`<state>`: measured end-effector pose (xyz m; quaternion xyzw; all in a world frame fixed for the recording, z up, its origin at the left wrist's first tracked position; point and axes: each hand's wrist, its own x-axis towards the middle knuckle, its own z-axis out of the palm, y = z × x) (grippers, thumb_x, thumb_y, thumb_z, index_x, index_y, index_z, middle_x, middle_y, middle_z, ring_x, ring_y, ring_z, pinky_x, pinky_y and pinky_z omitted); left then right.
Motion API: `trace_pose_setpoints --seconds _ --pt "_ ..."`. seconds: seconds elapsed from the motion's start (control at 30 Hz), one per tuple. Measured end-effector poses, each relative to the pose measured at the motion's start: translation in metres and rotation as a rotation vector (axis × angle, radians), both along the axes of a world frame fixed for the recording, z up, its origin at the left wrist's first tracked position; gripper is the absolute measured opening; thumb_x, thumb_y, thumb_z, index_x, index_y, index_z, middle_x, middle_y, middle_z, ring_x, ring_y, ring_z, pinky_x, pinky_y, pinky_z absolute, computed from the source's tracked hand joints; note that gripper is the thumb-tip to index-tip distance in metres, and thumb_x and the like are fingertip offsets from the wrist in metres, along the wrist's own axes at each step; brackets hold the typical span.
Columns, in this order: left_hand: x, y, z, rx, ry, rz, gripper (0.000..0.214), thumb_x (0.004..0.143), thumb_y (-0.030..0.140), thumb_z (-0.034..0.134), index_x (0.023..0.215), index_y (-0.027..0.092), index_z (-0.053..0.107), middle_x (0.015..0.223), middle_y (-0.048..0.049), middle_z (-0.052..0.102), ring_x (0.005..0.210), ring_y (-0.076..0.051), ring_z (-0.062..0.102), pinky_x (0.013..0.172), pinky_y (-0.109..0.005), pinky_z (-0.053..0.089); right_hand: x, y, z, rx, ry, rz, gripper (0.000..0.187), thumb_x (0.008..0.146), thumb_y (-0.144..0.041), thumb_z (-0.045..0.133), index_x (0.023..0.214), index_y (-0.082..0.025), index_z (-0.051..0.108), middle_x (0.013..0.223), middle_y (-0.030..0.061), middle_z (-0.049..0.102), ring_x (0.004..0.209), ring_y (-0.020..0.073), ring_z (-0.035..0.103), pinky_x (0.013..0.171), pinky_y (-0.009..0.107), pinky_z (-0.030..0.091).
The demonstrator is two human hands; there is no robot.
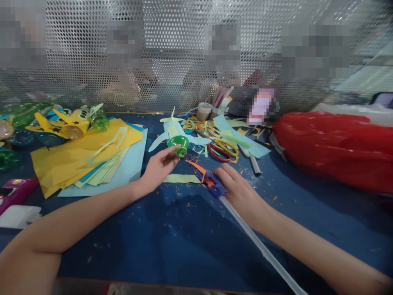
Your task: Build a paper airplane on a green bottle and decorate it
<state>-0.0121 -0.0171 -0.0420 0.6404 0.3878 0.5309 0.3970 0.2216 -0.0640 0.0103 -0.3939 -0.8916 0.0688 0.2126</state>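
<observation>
My left hand (pixel 158 170) pinches the neck of a cut green plastic bottle top (pixel 179 142), its fingers closed at the rim. Light blue paper (pixel 175 129) with wing-like strips stands just behind the green plastic; whether the two are joined I cannot tell. My right hand (pixel 235 184) is wrapped round a purple and orange hot glue gun (pixel 208 179). The gun's nozzle points at the bottle neck, very close to it. A long translucent glue stick (pixel 260 246) trails from the gun's back toward the lower right. Under the gun lies a pale green paper strip (pixel 179 178).
Red-handled scissors (pixel 219 152), yellow-handled scissors (pixel 227 147) and paper scraps lie behind my right hand. Yellow sheets (pixel 67 164) and paper bottle crafts (pixel 70 123) fill the left. A red plastic bag (pixel 331 151) bulges at right. A perforated metal screen (pixel 172 49) rises behind the blue table (pixel 129 241).
</observation>
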Motion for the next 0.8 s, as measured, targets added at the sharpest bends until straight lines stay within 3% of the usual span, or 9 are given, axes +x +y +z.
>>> trace_pose_setpoints --seconds 0.57,0.8 --pt "0.002 0.000 0.002 -0.027 -0.033 0.011 0.043 0.081 0.015 0.059 0.123 0.022 0.062 0.096 -0.0038 0.069 0.091 -0.016 0.065 0.092 -0.038 0.053 0.006 0.000 -0.002 0.032 -0.034 0.004 0.007 0.089 -0.020 0.047 0.094 -0.021 0.052 0.090 0.0098 0.053 0.082 0.0246 0.053 0.073 0.040 0.050" --pt "0.002 0.000 0.002 -0.007 -0.050 0.020 0.040 0.081 0.017 0.061 0.121 0.023 0.063 0.090 -0.0016 0.067 0.088 -0.015 0.064 0.093 -0.038 0.052 0.012 0.000 -0.019 0.077 -0.040 -0.010 0.004 0.088 -0.020 0.047 0.088 -0.021 0.052 0.091 0.0109 0.052 0.081 0.0254 0.050 0.073 0.042 0.050"
